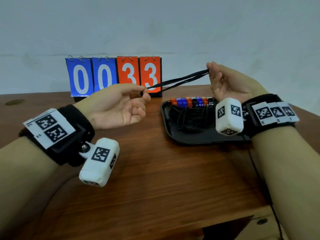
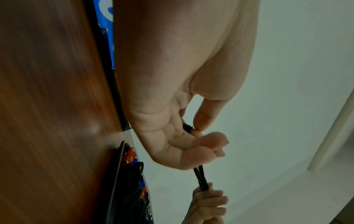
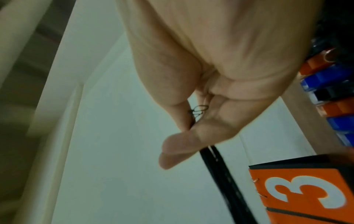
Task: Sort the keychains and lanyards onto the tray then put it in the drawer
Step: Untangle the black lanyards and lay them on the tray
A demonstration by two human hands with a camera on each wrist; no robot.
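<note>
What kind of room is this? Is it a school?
Can't tell for sure. It looks like a plain indoor work spot: a wooden table against a bare pale wall, with a flip scoreboard standing on it.

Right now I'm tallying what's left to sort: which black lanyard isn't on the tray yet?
The black lanyard stretched taut between left hand and right hand; the others lie coiled in the tray.

Brown wood-grain counter [image 1: 155,170] against plain pale wall [image 1: 155,23]; flip scoreboard [image 1: 113,76] reading 0033 at back edge, dim light.
</note>
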